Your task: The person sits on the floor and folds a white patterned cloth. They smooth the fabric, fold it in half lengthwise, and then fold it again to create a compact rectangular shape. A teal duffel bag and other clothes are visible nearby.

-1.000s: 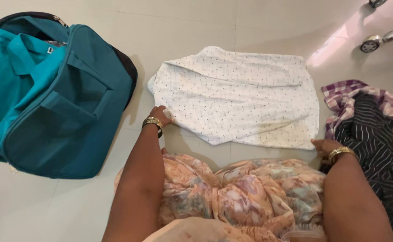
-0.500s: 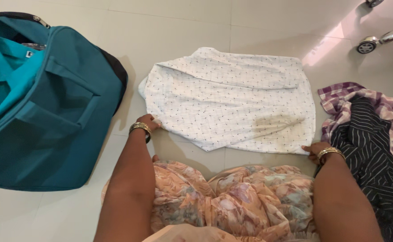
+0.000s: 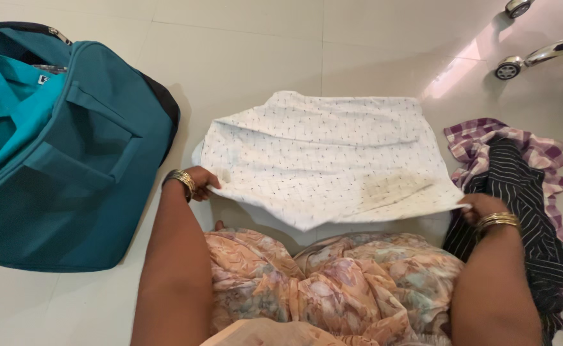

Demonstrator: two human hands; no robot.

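On the pale tiled floor [image 3: 243, 57] at far left, a teal fabric bag [image 3: 83, 160] is lying open. Your left hand [image 3: 199, 181] is pinching the near edge of the white dotted cotton shirt [image 3: 320, 154], lifting it; your right hand [image 3: 480, 206] is gripping its opposite corner, beside a black striped garment [image 3: 525, 205].

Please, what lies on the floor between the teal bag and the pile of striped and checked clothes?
In the head view, the white dotted shirt lies between the teal bag and the clothes pile; the left hand and right hand grip its near edge.
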